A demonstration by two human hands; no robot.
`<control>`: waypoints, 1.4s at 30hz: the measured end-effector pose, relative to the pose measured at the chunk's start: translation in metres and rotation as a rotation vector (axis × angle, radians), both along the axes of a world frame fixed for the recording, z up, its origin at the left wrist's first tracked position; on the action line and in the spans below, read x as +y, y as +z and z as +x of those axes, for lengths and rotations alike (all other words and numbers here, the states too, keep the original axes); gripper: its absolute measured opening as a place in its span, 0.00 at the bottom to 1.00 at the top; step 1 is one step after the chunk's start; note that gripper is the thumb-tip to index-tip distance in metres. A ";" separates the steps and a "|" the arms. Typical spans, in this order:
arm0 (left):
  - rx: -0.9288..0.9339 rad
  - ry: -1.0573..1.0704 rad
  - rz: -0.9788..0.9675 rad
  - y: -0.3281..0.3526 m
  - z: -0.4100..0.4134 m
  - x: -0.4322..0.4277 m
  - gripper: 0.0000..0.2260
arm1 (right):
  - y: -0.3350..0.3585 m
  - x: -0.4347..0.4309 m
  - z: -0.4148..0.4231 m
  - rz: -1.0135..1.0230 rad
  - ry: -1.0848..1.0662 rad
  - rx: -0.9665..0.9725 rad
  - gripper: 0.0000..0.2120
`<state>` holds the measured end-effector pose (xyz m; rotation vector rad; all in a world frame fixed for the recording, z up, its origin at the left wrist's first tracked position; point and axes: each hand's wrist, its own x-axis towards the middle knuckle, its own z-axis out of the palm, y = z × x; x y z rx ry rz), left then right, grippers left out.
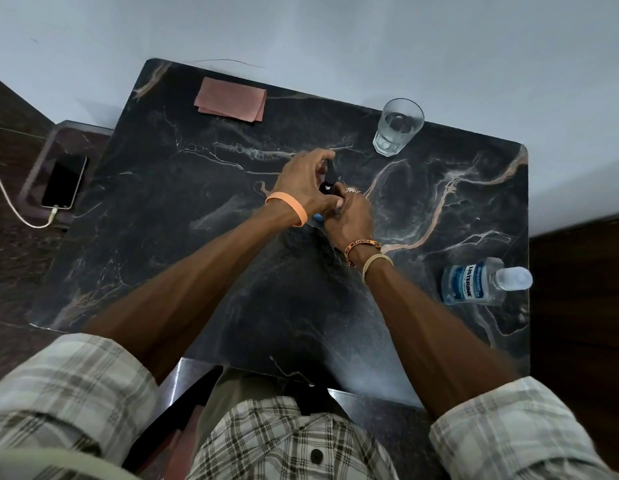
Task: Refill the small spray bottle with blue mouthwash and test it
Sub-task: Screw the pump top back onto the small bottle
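Note:
Both hands meet over the middle of the black marble table (204,209). My left hand (303,183) curls its fingers round the black spray top (327,187) of the small spray bottle. My right hand (349,216) grips the bottle's body from the right; only a sliver of its blue lower end (318,218) shows between the hands. The rest of the bottle is hidden by the fingers. The mouthwash bottle (474,280), clear with blue liquid and a blue label, lies on its side near the table's right edge, cap pointing right.
A glass of water (398,128) stands at the back right. A folded pink cloth (231,99) lies at the back left. On a lower shelf to the left a phone (64,181) is plugged into a white cable.

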<state>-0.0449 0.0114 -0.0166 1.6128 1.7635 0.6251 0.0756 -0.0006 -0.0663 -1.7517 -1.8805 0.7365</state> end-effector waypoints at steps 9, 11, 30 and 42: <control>0.022 -0.007 -0.023 0.002 -0.002 -0.003 0.37 | 0.000 0.000 0.000 -0.028 -0.009 -0.007 0.11; 0.060 0.020 0.007 0.000 -0.003 -0.003 0.32 | -0.001 0.000 0.000 -0.022 0.000 0.009 0.10; 0.142 -0.096 0.071 -0.004 0.000 0.003 0.21 | 0.001 0.000 0.000 -0.022 -0.050 0.008 0.10; 0.171 -0.050 0.089 -0.007 0.002 0.003 0.26 | 0.001 -0.001 0.001 -0.039 -0.034 0.063 0.11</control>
